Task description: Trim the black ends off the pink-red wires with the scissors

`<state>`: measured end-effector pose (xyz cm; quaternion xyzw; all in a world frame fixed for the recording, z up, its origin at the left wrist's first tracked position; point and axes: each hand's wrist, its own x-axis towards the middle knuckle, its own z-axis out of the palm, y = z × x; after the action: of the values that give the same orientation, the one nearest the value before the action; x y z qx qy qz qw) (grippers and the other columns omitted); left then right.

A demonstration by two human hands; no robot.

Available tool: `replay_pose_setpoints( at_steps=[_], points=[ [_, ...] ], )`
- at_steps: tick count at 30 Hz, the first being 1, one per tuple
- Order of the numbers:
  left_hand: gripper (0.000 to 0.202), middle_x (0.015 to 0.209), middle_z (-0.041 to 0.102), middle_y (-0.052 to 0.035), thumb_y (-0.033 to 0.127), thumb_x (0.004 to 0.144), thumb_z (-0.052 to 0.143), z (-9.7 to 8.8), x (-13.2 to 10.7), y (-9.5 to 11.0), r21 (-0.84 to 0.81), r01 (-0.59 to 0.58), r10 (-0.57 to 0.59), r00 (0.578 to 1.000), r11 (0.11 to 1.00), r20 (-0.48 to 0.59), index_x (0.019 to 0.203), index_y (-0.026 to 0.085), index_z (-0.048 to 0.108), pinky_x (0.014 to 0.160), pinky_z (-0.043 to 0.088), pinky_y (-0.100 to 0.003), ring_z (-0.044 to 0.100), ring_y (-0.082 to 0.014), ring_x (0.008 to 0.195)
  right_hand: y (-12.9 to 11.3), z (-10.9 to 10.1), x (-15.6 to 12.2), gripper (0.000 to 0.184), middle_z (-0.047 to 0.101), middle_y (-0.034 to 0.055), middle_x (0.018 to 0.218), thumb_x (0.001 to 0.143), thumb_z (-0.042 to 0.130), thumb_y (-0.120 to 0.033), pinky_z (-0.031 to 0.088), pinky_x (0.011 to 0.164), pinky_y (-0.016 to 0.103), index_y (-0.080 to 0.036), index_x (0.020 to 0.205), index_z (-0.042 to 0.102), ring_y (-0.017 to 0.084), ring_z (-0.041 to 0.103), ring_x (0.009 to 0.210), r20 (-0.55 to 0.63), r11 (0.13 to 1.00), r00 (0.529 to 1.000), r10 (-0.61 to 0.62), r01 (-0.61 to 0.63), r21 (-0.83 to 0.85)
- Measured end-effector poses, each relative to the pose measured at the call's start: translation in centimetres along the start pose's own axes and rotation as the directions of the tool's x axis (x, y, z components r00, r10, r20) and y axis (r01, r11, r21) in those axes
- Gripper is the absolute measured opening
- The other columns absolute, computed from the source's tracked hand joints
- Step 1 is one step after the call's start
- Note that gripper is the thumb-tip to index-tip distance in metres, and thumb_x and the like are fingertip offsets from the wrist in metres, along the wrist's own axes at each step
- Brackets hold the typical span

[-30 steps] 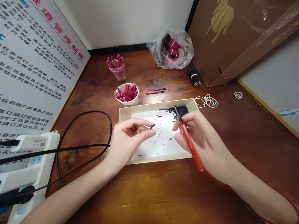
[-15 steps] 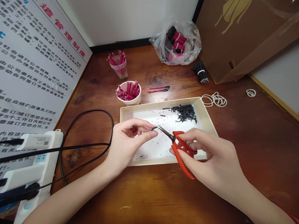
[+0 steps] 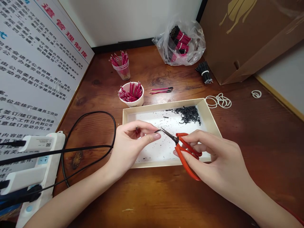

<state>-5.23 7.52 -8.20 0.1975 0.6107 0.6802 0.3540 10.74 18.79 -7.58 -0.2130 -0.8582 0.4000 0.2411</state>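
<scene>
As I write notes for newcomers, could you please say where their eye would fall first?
Probably on the orange-handled scissors in the right hand, their tips near a dark piece held by the left hand. Next, the heap of black bits in the far right corner of the shallow box. Behind the box's left end, magenta wires bristle from a white cup.

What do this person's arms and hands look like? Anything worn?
The left hand and right hand are bare, with no glove or ring showing. The left forearm and right forearm look uncovered; a thin red edge beside the right one may be clothing.
</scene>
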Motion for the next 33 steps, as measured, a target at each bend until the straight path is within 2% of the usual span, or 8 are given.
replay_pose_setpoints(
  at_steps=[10,13,18,23,33],
  points=[
    [0.023,0.061,0.07,0.0047,0.005,0.057,0.088,-0.06,0.02,0.14,0.047,0.001,-0.001,1.0,0.999,-0.009,0.065,0.025,0.079,0.055,0.044,-0.012,0.054,-0.004,0.057,0.26,-0.28,-0.34,0.015,0.052,-0.0051,0.059,0.082,0.065,-0.01,0.037,0.045,0.023,-0.022,0.075,0.059,0.009,0.041,0.05,-0.027,0.998,0.999,-0.045,0.043,-0.056],
    [0.02,0.059,0.069,0.0049,0.008,0.06,0.088,-0.04,0.06,0.06,0.07,-0.003,0.004,1.0,0.998,-0.008,0.066,0.025,0.079,0.054,0.044,-0.012,0.053,-0.0039,0.056,0.32,-0.21,-0.38,0.016,0.05,-0.0062,0.058,0.081,0.065,-0.009,0.036,0.044,0.023,-0.023,0.076,0.058,0.009,0.04,0.049,-0.041,0.999,0.999,-0.017,0.016,-0.043],
    [0.021,0.061,0.07,0.0049,0.008,0.06,0.088,-0.04,-0.03,0.05,0.067,-0.009,0.009,1.0,0.998,-0.002,0.066,0.026,0.079,0.056,0.044,-0.012,0.054,-0.0039,0.058,0.01,-0.15,-0.2,0.015,0.052,-0.006,0.062,0.079,0.066,-0.014,0.042,0.047,0.021,-0.022,0.078,0.054,0.008,0.045,0.05,-0.035,0.998,0.999,0.002,-0.004,-0.056],
    [0.019,0.064,0.072,0.0036,0.01,0.061,0.088,-0.09,0.03,-0.07,0.091,-0.01,0.011,1.0,0.996,-0.002,0.067,0.026,0.08,0.056,0.044,-0.014,0.055,-0.0051,0.059,-0.05,-0.09,-0.27,0.016,0.053,-0.0058,0.061,0.08,0.066,-0.011,0.039,0.044,0.02,-0.022,0.077,0.055,0.008,0.046,0.05,-0.031,0.997,0.999,-0.041,0.038,-0.065],
    [0.019,0.062,0.07,0.001,0.009,0.056,0.089,-0.06,0.09,0.15,0.095,0.005,-0.002,0.999,0.995,-0.032,0.065,0.022,0.079,0.053,0.042,-0.019,0.053,-0.008,0.057,-0.19,-0.15,-0.37,0.014,0.055,-0.0048,0.059,0.081,0.068,-0.012,0.038,0.043,0.022,-0.022,0.075,0.059,0.008,0.046,0.049,-0.01,0.998,1.0,-0.002,0.001,-0.062]
  ],
)
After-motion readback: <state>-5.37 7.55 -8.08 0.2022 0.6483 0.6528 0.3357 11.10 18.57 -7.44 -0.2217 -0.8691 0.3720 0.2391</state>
